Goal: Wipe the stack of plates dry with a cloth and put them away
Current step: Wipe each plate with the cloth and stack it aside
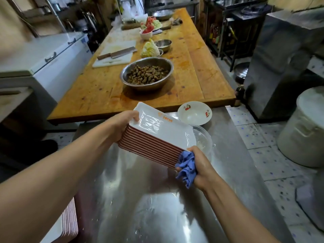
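Note:
A stack of several rectangular plates (163, 132), white inside with red-brown rims, hangs tilted above the steel counter (140, 199). My left hand (125, 122) grips the stack's far-left end, thumb over the top plate's rim. My right hand (198, 170) holds a crumpled blue cloth (186, 166) against the stack's near-right corner, fingers curled round the cloth. The top plate looks wet and glossy. A second stack of similar plates (69, 220) sits at the lower left, partly hidden by my left forearm.
A white bowl with cherry prints (194, 113) and a clear glass lid (203, 139) sit on the counter behind the stack. The wooden table (98, 95) beyond holds a steel bowl of peanuts (147, 72), a cutting board with a cleaver (116, 53), and vegetables. A large white pot (305, 130) stands at right.

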Available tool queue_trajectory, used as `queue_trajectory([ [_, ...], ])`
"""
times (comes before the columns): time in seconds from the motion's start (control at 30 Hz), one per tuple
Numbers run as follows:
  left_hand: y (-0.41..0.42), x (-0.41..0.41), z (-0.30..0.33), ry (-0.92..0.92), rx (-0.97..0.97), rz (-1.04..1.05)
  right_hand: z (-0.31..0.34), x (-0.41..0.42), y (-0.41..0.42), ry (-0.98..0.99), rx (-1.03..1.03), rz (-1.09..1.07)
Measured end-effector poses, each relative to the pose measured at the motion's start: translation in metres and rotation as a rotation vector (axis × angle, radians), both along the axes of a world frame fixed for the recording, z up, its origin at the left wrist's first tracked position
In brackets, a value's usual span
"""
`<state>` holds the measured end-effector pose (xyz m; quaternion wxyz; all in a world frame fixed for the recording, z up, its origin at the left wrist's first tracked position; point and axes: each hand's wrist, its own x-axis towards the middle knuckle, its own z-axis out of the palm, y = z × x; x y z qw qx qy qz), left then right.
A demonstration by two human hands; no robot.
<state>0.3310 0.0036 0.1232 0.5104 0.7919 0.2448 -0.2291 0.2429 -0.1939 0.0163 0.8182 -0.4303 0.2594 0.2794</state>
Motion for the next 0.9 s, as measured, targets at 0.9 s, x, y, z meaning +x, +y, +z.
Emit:
queue_trajectory([
  [0.9, -0.07, 0.043, 0.06, -0.169, 0.466, -0.211, -0.011, -0.004, 0.023, -0.04, 0.381, -0.147],
])
